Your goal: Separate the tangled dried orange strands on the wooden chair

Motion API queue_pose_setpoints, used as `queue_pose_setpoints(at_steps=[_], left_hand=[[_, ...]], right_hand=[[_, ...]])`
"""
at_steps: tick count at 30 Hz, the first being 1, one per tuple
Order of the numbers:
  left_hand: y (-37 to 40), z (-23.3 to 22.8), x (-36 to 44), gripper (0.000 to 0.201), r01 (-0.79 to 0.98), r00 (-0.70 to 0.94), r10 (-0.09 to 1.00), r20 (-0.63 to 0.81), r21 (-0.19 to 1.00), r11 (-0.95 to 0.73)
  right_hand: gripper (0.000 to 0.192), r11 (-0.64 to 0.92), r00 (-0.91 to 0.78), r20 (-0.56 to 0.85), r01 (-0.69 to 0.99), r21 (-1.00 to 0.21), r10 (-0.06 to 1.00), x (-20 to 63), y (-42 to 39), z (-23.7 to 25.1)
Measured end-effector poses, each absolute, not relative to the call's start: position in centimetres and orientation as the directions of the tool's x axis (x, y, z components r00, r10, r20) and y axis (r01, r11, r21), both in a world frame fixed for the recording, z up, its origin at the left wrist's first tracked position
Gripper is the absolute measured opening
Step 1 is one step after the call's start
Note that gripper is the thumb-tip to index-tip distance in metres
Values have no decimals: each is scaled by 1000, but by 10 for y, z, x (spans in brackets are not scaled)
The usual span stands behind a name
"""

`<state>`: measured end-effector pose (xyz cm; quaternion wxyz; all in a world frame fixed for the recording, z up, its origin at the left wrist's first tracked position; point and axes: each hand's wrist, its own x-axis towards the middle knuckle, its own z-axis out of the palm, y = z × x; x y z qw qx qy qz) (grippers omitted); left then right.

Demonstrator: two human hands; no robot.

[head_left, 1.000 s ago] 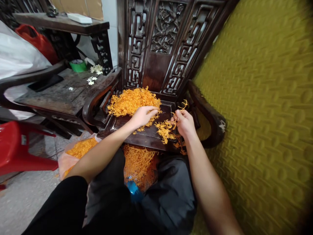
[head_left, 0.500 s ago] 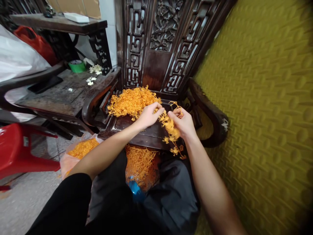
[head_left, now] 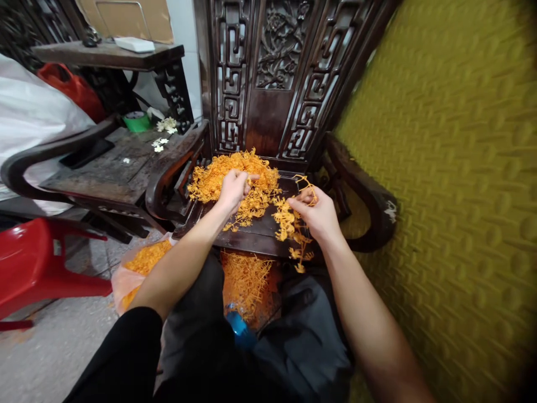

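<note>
A heap of thin orange strands (head_left: 218,173) lies at the back left of a dark carved wooden chair's seat (head_left: 255,232). My left hand (head_left: 232,187) is closed on a clump of strands at the heap's right edge, with strands trailing below it. My right hand (head_left: 319,212) pinches a bunch of orange strands (head_left: 289,221) that dangles over the seat's front right. More orange strands (head_left: 245,277) sit in a container below the seat's front edge, between my knees.
A plastic bag of orange strands (head_left: 145,260) lies on the floor at left, beside a red plastic stool (head_left: 37,268). A second dark chair (head_left: 104,168) stands left, with a green tape roll (head_left: 137,120). A yellow textured wall (head_left: 453,184) fills the right side.
My left hand moved from the seat's middle up into the heap and closed on a clump. My right hand's bunch was drawn toward the left hand, then hangs apart again.
</note>
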<state>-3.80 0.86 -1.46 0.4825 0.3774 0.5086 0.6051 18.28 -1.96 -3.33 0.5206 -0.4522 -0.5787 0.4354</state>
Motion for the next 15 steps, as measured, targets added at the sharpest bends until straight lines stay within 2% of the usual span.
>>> queue_pose_setpoints(at_steps=[3, 5, 7, 9, 12, 15], left_hand=[[-7, -17, -27, 10, -39, -71, 997, -23, 999, 20], [-17, -17, -19, 15, 179, 25, 996, 90, 979, -93], [-25, -15, -14, 28, 399, 132, 971, 201, 886, -237], [-29, -14, -11, 40, 555, 217, 945, 246, 765, -326], [-31, -15, -11, 39, 645, 321, 907, 273, 638, -421], [-30, -16, -15, 23, 601, 389, 865, 318, 624, -499]], right_hand=[[38, 227, 41, 229, 35, -973, 973, 186, -10, -40], [38, 227, 43, 229, 49, -973, 972, 185, -8, -41], [37, 241, 26, 244, 81, -967, 969, 181, -10, -38], [36, 261, 6, 264, 113, -959, 965, 176, -13, -35], [31, 278, -20, 278, 156, -948, 960, 171, -16, -32], [25, 284, -74, 275, 164, -945, 959, 169, -18, -30]])
